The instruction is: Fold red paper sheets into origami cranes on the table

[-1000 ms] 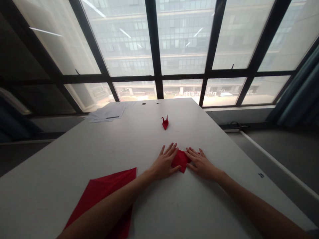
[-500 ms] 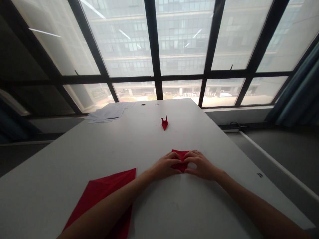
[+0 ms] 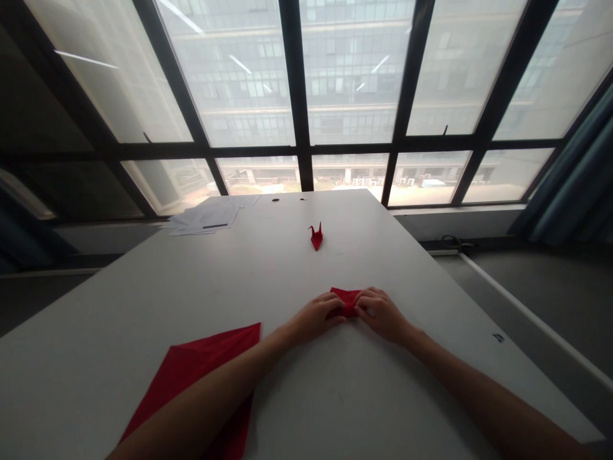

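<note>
Both my hands are at a small piece of folded red paper [image 3: 345, 296] on the white table. My left hand [image 3: 320, 315] grips its left side, fingers on top and thumb at the near edge. On the right, my right hand [image 3: 380, 312] pinches the paper between thumb and fingertips. Part of the paper is hidden under the fingers, so its full shape does not show. Beyond the hands stands a finished red origami crane [image 3: 317, 237].
A larger sheet of red paper [image 3: 205, 358] lies at the near left, partly under my left forearm. White papers [image 3: 204, 217] with a dark pen [image 3: 215, 225] on them lie at the far left of the table [image 3: 268, 268]. Windows rise behind it.
The near point of the red paper has been folded up, away from me. My right hand's thumb and fingers have closed together on the paper; my left hand has barely moved.
</note>
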A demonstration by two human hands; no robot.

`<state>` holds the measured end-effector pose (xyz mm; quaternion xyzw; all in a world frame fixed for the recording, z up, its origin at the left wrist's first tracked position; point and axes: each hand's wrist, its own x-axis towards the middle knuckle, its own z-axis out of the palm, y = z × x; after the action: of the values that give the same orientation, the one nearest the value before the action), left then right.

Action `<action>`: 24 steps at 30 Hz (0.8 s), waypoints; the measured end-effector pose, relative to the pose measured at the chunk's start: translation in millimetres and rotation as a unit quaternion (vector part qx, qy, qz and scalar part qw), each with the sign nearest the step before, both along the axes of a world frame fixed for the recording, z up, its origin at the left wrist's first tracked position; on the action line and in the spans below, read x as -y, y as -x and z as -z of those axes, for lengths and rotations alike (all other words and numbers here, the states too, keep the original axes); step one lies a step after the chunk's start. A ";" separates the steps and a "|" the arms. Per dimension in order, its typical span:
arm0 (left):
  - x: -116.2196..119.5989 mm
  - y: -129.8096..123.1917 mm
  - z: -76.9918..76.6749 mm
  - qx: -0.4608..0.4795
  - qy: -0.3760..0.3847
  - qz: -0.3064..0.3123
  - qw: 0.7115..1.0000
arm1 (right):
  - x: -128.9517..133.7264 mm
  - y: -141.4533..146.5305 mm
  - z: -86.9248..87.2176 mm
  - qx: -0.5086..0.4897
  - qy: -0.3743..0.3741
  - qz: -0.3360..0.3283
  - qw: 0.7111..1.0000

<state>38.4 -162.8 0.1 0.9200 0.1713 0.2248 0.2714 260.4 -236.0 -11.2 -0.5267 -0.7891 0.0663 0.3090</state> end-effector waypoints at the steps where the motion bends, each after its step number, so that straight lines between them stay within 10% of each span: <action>1: 0.0 -0.5 0.6 0.003 0.000 -0.011 1.000 | -1.5 0.8 1.1 -0.002 0.002 0.017 1.000; 10: 0.4 -2.3 4.4 0.013 -0.092 -0.007 0.996 | 1.0 -2.5 -1.5 0.022 0.009 -0.045 0.999; 19: -0.3 6.5 6.2 -0.160 -0.174 -0.012 0.972 | 5.3 -4.2 -5.3 0.077 0.034 0.031 0.996; 24: -0.4 6.7 21.2 -0.186 -0.177 -0.111 0.960 | 7.2 -3.2 -7.2 0.084 0.035 0.043 0.995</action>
<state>31.7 -162.4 -21.2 0.9541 0.2774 0.1055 0.0406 263.7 -243.2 -4.0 -0.5741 -0.7863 0.0359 0.2255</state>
